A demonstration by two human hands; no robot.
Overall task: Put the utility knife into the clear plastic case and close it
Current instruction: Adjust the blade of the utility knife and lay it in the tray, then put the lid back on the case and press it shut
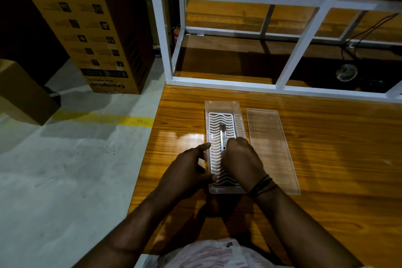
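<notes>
The clear plastic case (221, 104) lies open on the wooden table (337, 159), with a white wavy-slotted insert (215, 128) in it. The utility knife (223, 135), slim and silver, lies lengthwise on the insert inside the case. My right hand (241, 159) is over the case's near half, its fingers closed on the knife's near end. My left hand (191, 167) rests against the case's left wall, fingers spread. The case's clear lid (272, 148) lies flat on the table just right of the case.
A white metal frame (304, 50) with wooden shelves stands at the table's far edge. Black cables and a dark round object (345, 72) lie at the back right. Cardboard boxes (91, 28) stand on the grey floor to the left.
</notes>
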